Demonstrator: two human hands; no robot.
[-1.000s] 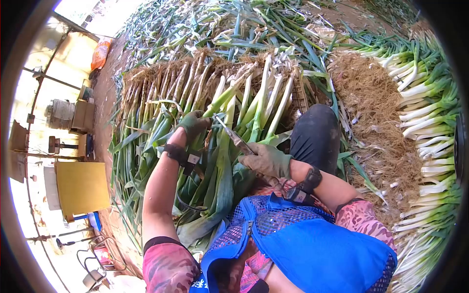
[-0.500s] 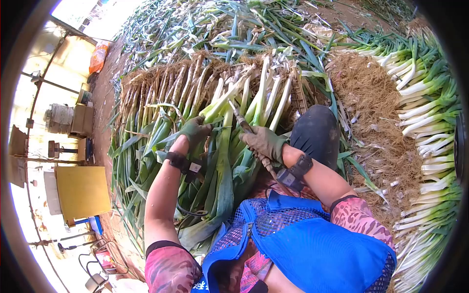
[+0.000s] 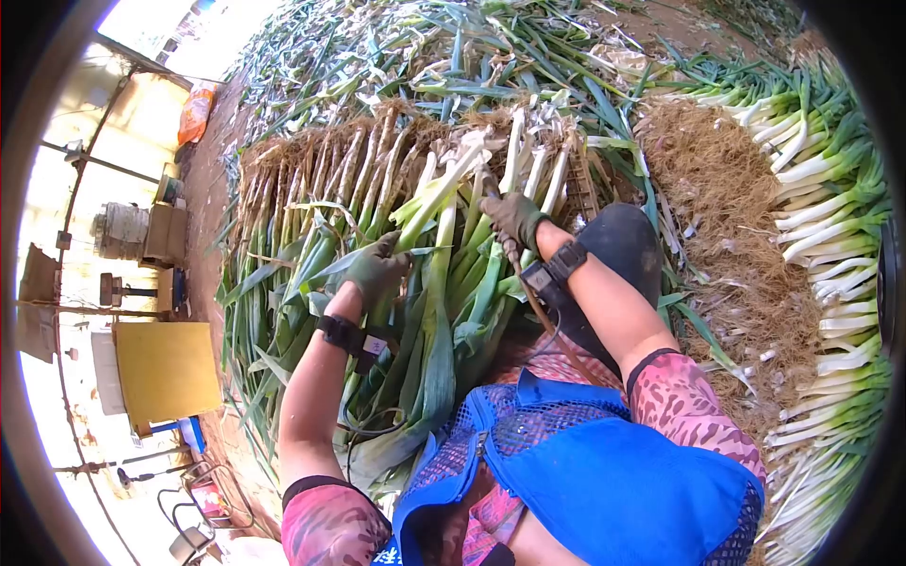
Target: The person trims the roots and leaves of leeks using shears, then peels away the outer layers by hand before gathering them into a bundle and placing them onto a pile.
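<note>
Leaf-strewn bkgd floor (image 3: 377, 57); leek (image 3: 439, 193) aslant beyond L hand (image 3: 377, 269) (grip snug round it), R hand (image 3: 514, 217) tight on hosed tool (image 3: 511, 251).

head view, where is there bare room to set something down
Bare ground runs between the cardboard box and the leeks; a smaller patch shows right of the leaf heap. Crowded: leeks around the left hand and right hand, roots beside the knee.

I see a yellow board (image 3: 170, 373), a brown box (image 3: 164, 232) above it in my view and, farther up, an orange bag (image 3: 195, 114). Just below the board shows a blue object (image 3: 194, 434) (too small for me to identify).
</note>
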